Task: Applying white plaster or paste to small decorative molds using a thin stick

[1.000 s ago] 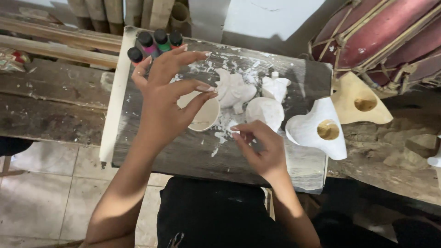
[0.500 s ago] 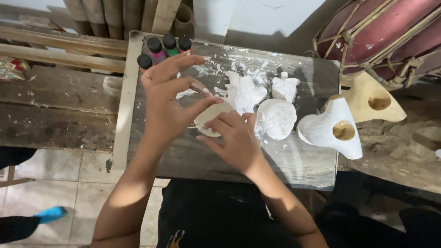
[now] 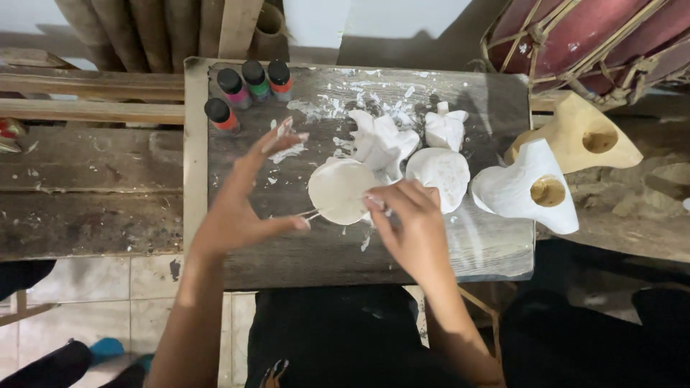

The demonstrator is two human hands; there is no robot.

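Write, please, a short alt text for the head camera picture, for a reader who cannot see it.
Two bare hands work on a round white plaster piece on a dusty wooden board: the right hand grips its edge, the left hand is spread open beside it. More white pieces lie to the right, and four small paint bottles stand at the board's far left corner.

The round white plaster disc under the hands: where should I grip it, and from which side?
Probably pinch the round white plaster disc by its bare upper-left rim, coming from the left. It lies flat on the board; the right hand covers its right edge, and white plaster figures crowd that side.
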